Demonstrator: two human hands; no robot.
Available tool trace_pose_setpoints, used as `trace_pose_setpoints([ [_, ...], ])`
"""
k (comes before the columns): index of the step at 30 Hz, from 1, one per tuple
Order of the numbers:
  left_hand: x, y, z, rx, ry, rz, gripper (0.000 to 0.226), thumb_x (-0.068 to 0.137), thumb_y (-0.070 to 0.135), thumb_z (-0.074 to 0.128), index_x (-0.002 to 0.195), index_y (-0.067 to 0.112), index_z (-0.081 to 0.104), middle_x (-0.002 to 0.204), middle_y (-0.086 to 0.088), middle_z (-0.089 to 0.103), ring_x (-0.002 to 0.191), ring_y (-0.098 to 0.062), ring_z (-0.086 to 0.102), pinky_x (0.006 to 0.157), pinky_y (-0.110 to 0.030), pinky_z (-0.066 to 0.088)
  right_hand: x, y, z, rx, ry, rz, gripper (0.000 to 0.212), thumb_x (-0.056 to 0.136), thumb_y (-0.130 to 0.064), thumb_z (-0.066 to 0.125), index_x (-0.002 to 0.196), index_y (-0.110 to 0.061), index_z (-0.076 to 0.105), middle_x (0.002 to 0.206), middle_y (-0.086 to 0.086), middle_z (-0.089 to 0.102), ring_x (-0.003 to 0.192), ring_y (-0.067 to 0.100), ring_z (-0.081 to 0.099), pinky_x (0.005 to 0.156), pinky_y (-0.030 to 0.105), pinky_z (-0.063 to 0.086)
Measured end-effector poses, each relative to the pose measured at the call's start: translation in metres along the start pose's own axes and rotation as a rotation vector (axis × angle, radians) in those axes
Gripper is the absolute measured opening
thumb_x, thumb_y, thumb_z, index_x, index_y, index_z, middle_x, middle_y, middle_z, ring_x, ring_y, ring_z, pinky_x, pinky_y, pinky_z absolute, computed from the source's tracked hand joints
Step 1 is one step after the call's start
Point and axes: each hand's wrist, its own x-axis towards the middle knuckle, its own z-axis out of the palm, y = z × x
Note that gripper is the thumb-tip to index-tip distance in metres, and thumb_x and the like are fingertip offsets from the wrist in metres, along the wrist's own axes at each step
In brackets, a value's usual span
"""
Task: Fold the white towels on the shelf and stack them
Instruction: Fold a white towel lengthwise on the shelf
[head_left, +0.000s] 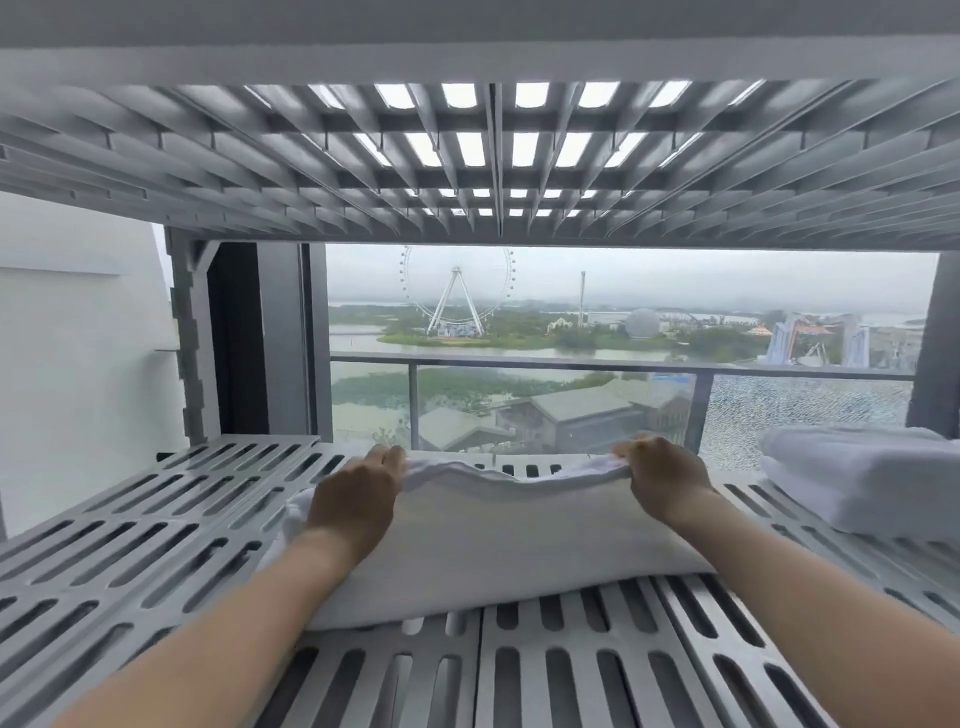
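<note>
On the grey slotted shelf (156, 545), in its middle, lies a white towel (493, 551), spread wide from left to right. Its near edge rests flat on the slats, and its far edge is lifted a little above the shelf. The left hand (358, 499) grips the far edge at the left corner, with the fingers curled around the cloth and the back of the hand turned to the camera. The right hand (662, 480) grips the same edge at the right corner in the same manner. Between the two hands the raised edge sags slightly in the middle. Both bare forearms reach from the bottom of the picture over the towel, the left one crossing its left end. The fingertips themselves are hidden behind the cloth, so how many layers each hand holds cannot be told with certainty.

At the right end of the same shelf sits a stack of folded towels (867, 483), well apart from the towel in the hands; it seems to hold two pieces. Above is the underside of an upper shelf (493, 171), a grey grid. Behind the shelf a window (571, 322) shows a balcony railing (623, 369) and a Ferris wheel (457, 286) by water.
</note>
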Motion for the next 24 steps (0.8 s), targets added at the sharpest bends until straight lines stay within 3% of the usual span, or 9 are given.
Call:
trace_pose_setpoints([
  [9,0.035,-0.004,0.011,0.102,0.080,-0.042,0.031,0.087,-0.002,0.033,0.110,0.014,0.046,0.103,-0.004,0.057,0.082,-0.026,0.061,0.061,-0.037,0.050,0.068,0.007,0.016,-0.069,0.082,-0.173,0.033,0.084,0.004,0.035,0.097,-0.017,0.056,0.096,0.005,0.059,0.085,0.028,0.063,0.066,0.034,0.046],
  [12,0.028,-0.004,0.002,0.135,0.172,0.099,0.023,0.076,-0.007,0.060,0.092,0.010,0.056,0.077,-0.005,0.059,0.054,-0.025,0.059,0.040,-0.033,0.050,0.066,0.022,0.029,-0.058,0.127,-0.225,0.035,0.086,0.002,0.038,0.104,-0.022,0.056,0.097,-0.001,0.062,0.086,0.024,0.064,0.065,0.030,0.046],
  [15,0.009,-0.012,0.002,0.157,0.171,0.331,0.040,0.058,-0.007,0.075,0.086,0.013,0.056,0.063,-0.001,0.057,0.041,-0.018,0.054,0.030,-0.026,0.044,0.048,0.046,0.032,-0.029,0.172,-0.344,0.027,0.084,-0.001,0.050,0.099,-0.021,0.060,0.090,-0.002,0.066,0.079,0.023,0.065,0.060,0.032,0.051],
  [17,-0.010,-0.014,0.004,0.144,0.104,0.432,0.045,0.054,-0.002,0.081,0.088,0.018,0.059,0.066,0.004,0.057,0.046,-0.013,0.056,0.034,-0.024,0.047,0.028,0.059,0.036,-0.022,0.116,-0.485,0.028,0.077,0.001,0.061,0.097,-0.019,0.064,0.087,-0.001,0.067,0.076,0.021,0.065,0.054,0.036,0.056],
  [21,-0.031,-0.015,0.000,0.133,0.022,0.404,0.060,0.046,-0.001,0.086,0.095,0.025,0.063,0.078,0.008,0.064,0.061,-0.008,0.063,0.046,-0.020,0.054,0.008,0.072,0.041,-0.055,-0.005,-0.620,0.049,0.080,0.008,0.046,0.120,-0.019,0.056,0.111,-0.001,0.059,0.105,0.018,0.054,0.081,0.033,0.053],
  [24,-0.037,-0.011,-0.010,0.062,0.047,0.274,0.058,0.053,-0.007,0.080,0.097,0.025,0.061,0.083,0.003,0.068,0.067,-0.013,0.066,0.048,-0.027,0.056,0.004,0.073,0.037,0.046,0.101,-0.569,0.059,0.064,0.023,0.048,0.106,-0.016,0.064,0.102,0.003,0.060,0.095,0.023,0.057,0.072,0.032,0.055],
])
